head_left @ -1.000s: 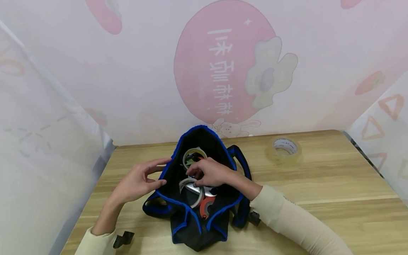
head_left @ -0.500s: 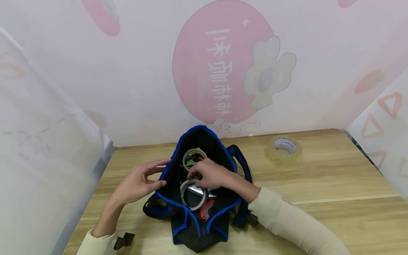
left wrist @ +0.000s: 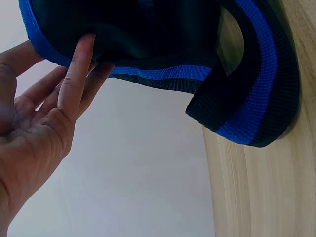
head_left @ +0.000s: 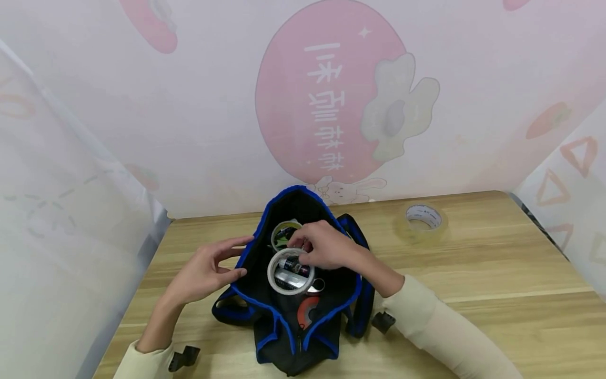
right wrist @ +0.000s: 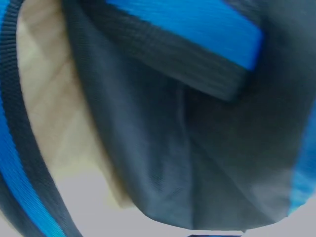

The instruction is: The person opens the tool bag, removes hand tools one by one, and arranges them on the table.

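Note:
A black bag with blue trim stands unzipped on the wooden table. At its left rim my left hand holds the edge, fingers and thumb spread apart; the left wrist view shows fingertips over the trim. My right hand is over the bag's mouth and pinches a whitish roll of tape by its upper right side. Through the ring show a dark cylinder and a silver toothed piece. Deeper lie another ring-shaped roll and a red-orange object. The right wrist view shows only the bag's side, not the fingers.
A clear packing tape roll lies on the table to the right. Strap handles loop out at both sides of the bag. Printed white sheets enclose the table's back and sides.
My right hand has risen slightly up and right, lifting the tape roll from among the bag's contents, and the roll has turned more face-on. My left hand stays at the rim.

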Tool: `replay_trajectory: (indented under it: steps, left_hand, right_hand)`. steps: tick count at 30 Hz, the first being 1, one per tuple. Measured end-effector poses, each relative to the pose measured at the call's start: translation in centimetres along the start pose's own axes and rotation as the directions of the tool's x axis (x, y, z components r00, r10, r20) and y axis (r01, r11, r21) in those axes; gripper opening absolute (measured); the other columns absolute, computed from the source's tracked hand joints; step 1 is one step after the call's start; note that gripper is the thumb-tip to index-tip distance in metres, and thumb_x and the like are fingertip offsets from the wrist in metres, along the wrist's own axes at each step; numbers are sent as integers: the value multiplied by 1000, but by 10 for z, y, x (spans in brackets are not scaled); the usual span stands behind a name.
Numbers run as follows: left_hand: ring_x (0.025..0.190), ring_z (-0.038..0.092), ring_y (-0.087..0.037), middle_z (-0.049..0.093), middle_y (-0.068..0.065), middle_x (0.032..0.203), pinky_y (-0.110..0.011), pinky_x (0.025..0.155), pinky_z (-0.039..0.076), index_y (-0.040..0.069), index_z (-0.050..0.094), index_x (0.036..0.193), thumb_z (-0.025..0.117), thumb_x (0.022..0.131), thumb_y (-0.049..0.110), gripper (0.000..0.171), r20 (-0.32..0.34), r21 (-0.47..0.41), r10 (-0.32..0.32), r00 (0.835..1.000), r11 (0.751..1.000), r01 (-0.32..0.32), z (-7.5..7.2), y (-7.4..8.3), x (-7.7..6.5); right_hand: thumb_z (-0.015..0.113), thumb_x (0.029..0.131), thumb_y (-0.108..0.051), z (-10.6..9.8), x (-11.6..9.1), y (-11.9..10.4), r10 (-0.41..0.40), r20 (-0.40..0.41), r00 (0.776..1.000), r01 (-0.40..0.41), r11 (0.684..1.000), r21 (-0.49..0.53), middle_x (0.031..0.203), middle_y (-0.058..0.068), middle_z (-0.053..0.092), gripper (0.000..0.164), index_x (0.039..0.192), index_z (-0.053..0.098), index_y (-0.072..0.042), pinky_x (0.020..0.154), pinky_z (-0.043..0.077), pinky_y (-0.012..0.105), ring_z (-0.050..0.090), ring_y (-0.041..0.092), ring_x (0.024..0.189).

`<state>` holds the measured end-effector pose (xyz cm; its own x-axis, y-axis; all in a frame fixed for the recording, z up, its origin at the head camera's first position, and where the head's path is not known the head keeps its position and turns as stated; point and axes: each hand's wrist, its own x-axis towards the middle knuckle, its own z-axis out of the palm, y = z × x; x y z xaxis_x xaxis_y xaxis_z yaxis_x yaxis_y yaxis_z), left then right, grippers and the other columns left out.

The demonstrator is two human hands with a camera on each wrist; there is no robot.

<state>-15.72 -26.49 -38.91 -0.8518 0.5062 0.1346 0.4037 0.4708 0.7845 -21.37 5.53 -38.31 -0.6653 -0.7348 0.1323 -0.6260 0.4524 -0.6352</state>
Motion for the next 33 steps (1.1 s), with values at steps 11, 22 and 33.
replay_trajectory:
  steps: [11,22,33]
  left_hand:
    - [139,58,-52,50,-24,163,-26,84,65,7,54,157,77,96,-2,66,-2,-18,-17,1000,1000,17,0,-2,-1]
    - [138,59,-51,51,-23,163,-26,82,66,7,54,157,78,96,0,65,-7,4,-22,1000,1000,22,-1,0,-1]
    - [139,58,-52,51,-23,163,-27,79,66,8,54,157,78,97,0,66,-3,-9,-17,1000,1000,17,-1,-1,-1]
  right_hand:
    - [75,95,-5,-45,-26,0,11,-120,993,-5,999,49,109,3,79,29,124,79,-8,85,62,32,74,14,94]
    - [76,94,-3,-87,-66,26,128,-233,964,-127,992,20,110,7,80,30,123,80,-7,84,62,40,74,23,100]
    - [71,96,-2,-118,-107,64,240,-315,918,-242,970,33,118,14,79,32,127,78,-6,75,57,25,74,26,101]
